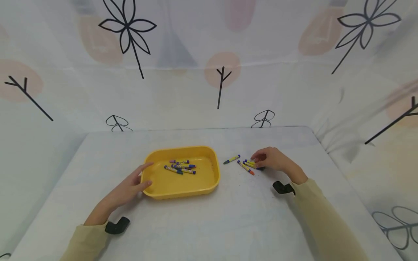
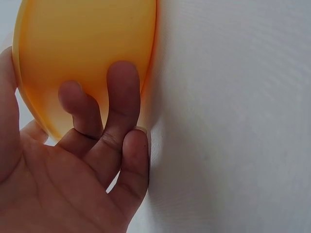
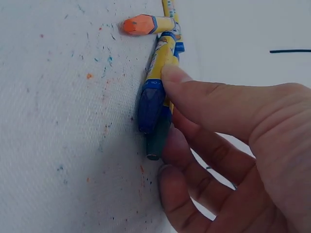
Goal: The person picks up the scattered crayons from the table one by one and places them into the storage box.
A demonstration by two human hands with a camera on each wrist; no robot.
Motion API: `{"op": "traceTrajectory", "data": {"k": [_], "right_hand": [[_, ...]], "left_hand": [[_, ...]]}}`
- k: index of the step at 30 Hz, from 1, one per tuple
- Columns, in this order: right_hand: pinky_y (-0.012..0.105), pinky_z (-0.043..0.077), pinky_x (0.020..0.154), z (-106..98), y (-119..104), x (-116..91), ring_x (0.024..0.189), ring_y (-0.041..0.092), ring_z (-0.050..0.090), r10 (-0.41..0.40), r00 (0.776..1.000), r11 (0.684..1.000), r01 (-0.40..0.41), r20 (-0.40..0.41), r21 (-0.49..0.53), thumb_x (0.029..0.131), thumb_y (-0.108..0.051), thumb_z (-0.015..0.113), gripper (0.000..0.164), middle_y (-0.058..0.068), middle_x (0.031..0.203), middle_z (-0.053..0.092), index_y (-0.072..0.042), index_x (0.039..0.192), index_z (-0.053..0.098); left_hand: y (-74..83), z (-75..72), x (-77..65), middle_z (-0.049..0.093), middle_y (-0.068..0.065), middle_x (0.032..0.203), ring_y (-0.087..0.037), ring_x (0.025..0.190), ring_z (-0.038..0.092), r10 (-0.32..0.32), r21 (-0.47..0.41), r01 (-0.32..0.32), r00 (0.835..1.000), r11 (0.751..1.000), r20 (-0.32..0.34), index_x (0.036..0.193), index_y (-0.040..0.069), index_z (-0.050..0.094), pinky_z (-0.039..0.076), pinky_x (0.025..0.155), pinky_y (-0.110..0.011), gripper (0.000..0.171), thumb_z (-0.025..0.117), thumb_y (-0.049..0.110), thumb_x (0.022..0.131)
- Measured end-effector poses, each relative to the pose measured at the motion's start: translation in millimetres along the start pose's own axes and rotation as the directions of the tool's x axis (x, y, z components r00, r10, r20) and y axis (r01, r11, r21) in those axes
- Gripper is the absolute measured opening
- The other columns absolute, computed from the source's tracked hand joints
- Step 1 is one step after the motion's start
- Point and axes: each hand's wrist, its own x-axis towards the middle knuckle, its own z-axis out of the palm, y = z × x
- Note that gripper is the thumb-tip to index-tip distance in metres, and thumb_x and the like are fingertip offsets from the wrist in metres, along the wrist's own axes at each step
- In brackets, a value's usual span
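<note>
My left hand (image 1: 128,186) holds the left end of a yellow tray (image 1: 183,192), thumb and index finger over the rim. In the left wrist view, the other fingers (image 2: 124,92) bend against its outer wall. Several crayons in yellow wrappers, one a dark crayon (image 1: 173,169), lie inside. Right of the tray, my right hand (image 1: 274,159) is at a small group of crayons. In the right wrist view its thumb and fingers pinch a dark blue crayon (image 3: 151,109); a dark green crayon (image 3: 155,145) lies against it, partly hidden.
An orange crayon (image 1: 245,168) lies beside the pinched one, and a single green-tipped crayon (image 1: 232,159) is nearer the tray. The white tabletop (image 1: 202,228) carries small coloured specks by the right hand. A patterned cloth (image 1: 183,98) hangs behind the table.
</note>
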Motion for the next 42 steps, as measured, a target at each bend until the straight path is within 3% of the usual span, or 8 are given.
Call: {"op": "traceTrajectory", "data": {"k": [4,10,20,27,34,42], "right_hand": [[0.035,0.048,0.078,0,-1,0,0.088,0.017,0.06,-0.016,1.0,1.0,0.016,0.017,-0.004,0.089,-0.011,0.075,0.023,0.004,0.098,0.07,-0.001,0.109,0.072],[0.035,0.048,0.078,1,-10,1,0.086,0.017,0.06,-0.004,0.999,0.999,0.006,0.049,-0.035,0.088,-0.008,0.074,0.022,0.004,0.096,0.07,0.002,0.107,0.071],[0.034,0.047,0.072,1,-19,-2,0.082,0.018,0.058,0.027,0.999,0.998,-0.025,0.035,-0.061,0.089,-0.008,0.072,0.018,0.006,0.095,0.067,0.0,0.106,0.07],[0.033,0.047,0.067,-4,-22,1,0.077,0.018,0.057,0.031,1.0,0.998,-0.031,0.003,-0.056,0.09,-0.006,0.069,0.019,0.004,0.092,0.066,-0.002,0.108,0.069],[0.035,0.049,0.072,-7,-50,6,0.084,0.019,0.06,-0.046,0.999,0.996,0.045,-0.013,-0.083,0.093,-0.007,0.068,0.02,0.005,0.099,0.067,-0.002,0.113,0.07],[0.037,0.051,0.078,2,-97,22,0.09,0.02,0.06,-0.14,0.99,0.985,0.14,0.013,-0.102,0.093,-0.008,0.069,0.019,0.003,0.099,0.068,-0.005,0.112,0.071]], "left_hand": [[0.3,-0.5,-0.3,0.055,-0.018,0.126,-0.024,0.092,0.058,0.011,-0.003,-0.011,1.0,1.0,0.002,0.157,0.023,0.024,0.043,0.081,-0.04,0.067,0.059,0.032,0.101],[1.2,0.1,-0.4,0.051,-0.021,0.135,-0.024,0.096,0.058,-0.002,-0.006,0.002,1.0,1.0,0.007,0.158,0.024,0.023,0.044,0.083,-0.039,0.067,0.059,0.033,0.101],[0.6,1.0,-0.6,0.045,-0.023,0.144,-0.025,0.105,0.058,-0.003,-0.001,0.003,1.0,1.0,0.002,0.158,0.024,0.023,0.043,0.092,-0.046,0.067,0.058,0.034,0.102],[0.8,0.2,-0.4,0.046,-0.022,0.143,-0.024,0.102,0.058,-0.005,0.009,0.005,1.0,1.0,0.005,0.158,0.025,0.023,0.044,0.088,-0.042,0.067,0.058,0.035,0.101],[2.1,0.6,0.0,0.048,-0.022,0.139,-0.024,0.1,0.057,-0.007,0.009,0.007,1.0,1.0,0.009,0.158,0.023,0.022,0.044,0.084,-0.04,0.068,0.058,0.035,0.101],[1.7,0.8,-0.3,0.048,-0.024,0.141,-0.026,0.104,0.058,0.001,-0.001,-0.001,1.0,1.0,0.008,0.158,0.023,0.023,0.044,0.09,-0.044,0.066,0.058,0.033,0.102]]}}
